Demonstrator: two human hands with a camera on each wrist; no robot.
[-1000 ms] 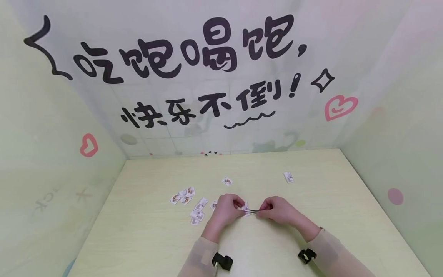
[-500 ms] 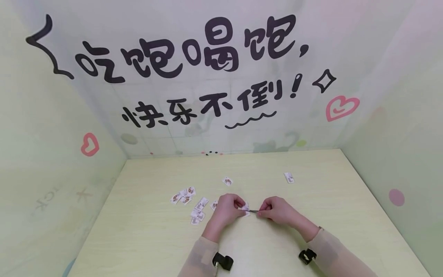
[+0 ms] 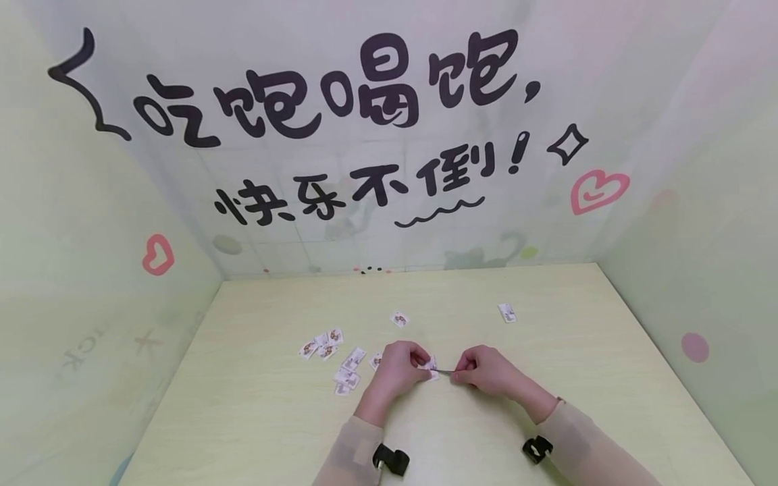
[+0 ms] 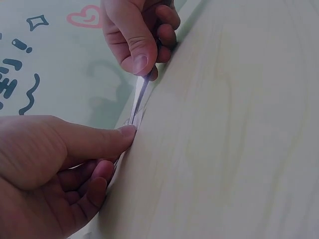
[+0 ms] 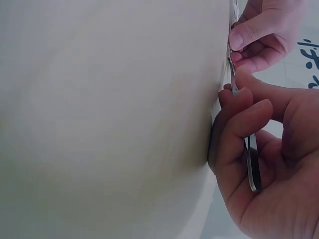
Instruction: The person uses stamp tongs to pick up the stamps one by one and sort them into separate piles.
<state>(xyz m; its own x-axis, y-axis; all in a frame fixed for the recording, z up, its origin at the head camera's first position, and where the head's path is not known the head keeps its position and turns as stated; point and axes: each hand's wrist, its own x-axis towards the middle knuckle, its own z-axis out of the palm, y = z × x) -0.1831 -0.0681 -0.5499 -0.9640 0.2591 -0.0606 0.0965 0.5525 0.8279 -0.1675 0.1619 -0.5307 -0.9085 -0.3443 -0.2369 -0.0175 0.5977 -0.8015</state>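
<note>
In the head view my left hand (image 3: pixel 396 366) holds a small white printed card (image 3: pixel 433 372) by its edge near the table, with the thumb over it; the hand hides part of the card. Across from it, my right hand (image 3: pixel 489 370) pinches a pair of metal tweezers (image 3: pixel 445 371), whose tips point left and meet the card. The left wrist view shows the tweezers (image 4: pixel 144 89) reaching down to the left thumb. Their rear end (image 5: pixel 254 172) sticks out inside my curled right fingers in the right wrist view. Whether the tips grip the card is too small to tell.
Left of my hands lie two loose groups of small printed cards, one grey (image 3: pixel 348 374) and one with orange figures (image 3: pixel 322 344). Single cards lie farther back, one at centre (image 3: pixel 399 318) and one at right (image 3: pixel 507 312). Walls bound the pale table (image 3: pixel 255 418).
The tweezers' two arms, visibly apart a second ago, now lie together. Both hands stay in nearly the same place, and the scattered cards have not moved.
</note>
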